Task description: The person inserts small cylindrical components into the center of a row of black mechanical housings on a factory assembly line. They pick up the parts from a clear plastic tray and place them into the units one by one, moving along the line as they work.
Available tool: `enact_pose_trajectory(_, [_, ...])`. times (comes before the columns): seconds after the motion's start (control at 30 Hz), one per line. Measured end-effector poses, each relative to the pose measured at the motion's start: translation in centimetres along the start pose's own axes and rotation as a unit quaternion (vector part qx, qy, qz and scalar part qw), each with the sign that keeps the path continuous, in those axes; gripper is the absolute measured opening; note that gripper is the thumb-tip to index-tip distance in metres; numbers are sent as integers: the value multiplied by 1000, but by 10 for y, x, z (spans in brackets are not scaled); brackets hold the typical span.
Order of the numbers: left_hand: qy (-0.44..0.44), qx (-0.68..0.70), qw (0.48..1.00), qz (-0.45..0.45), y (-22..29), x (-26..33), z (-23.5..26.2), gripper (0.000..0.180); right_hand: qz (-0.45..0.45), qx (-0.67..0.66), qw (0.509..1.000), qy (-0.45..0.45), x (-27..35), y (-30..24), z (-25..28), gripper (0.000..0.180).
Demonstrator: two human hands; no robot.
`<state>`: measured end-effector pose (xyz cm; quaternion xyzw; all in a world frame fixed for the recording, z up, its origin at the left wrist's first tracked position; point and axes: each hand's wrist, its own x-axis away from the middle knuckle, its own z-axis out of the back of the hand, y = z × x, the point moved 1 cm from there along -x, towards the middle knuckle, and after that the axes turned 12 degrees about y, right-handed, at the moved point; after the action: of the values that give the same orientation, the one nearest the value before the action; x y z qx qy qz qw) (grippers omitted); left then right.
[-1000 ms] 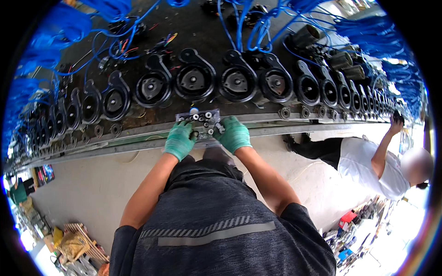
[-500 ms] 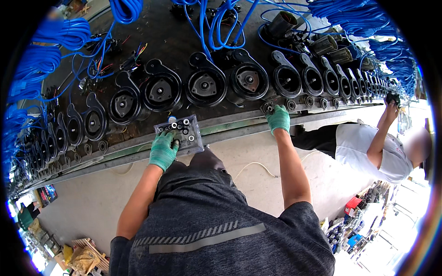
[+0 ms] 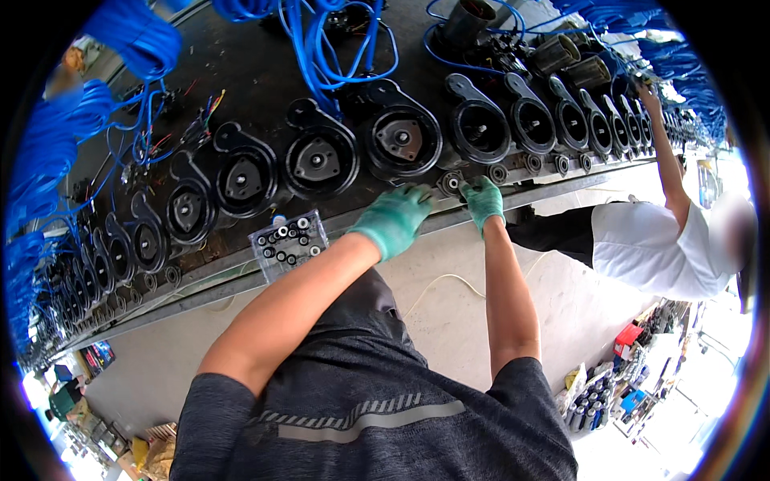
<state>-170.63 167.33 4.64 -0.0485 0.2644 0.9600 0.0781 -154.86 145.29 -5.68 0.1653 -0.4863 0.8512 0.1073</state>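
Note:
Both hands wear green gloves. At the table's front edge my right hand closes its fingers on the right side of a small metal flange with a round hole in its middle. My left hand is just left of that flange, fingers bent together and pointing toward it; whatever they may hold is hidden. Left of my left forearm, a clear plastic box with small black and silver ring-shaped parts sits at the edge. Behind the hands stands a black round housing with a plate inside.
Rows of similar housings run along the table to both sides. Small flanged rings lie along the front rail. Coiled blue cables hang above. At the right, a person in a white shirt reaches toward the table.
My left hand has left the plastic box and moved right, close to the flange. My right hand stays at the flange. The view has shifted right, and the other person's arm reaches farther over the table.

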Motion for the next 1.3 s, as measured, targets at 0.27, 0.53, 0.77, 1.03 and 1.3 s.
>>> enact_pose_trajectory(0.27, [-81,-56,992,75,6,-74,-60,54,19,89,996,3,7,-13,-4,29])
enact_pose_trajectory(0.53, [-85,-82,991,68,0,-80,-88,34,67,142,987,20,14,-22,-10,35])
enact_pose_trajectory(0.77, [-67,12,996,61,6,-75,-36,52,-98,-76,991,57,-2,-1,-23,24])
enact_pose_trajectory(1.03, [1,94,993,75,-12,19,31,54,-212,-291,932,-49,35,-34,-4,26])
enact_pose_trajectory(1.3, [122,138,938,295,-75,186,80,42,312,-105,929,166,122,-160,52,26])
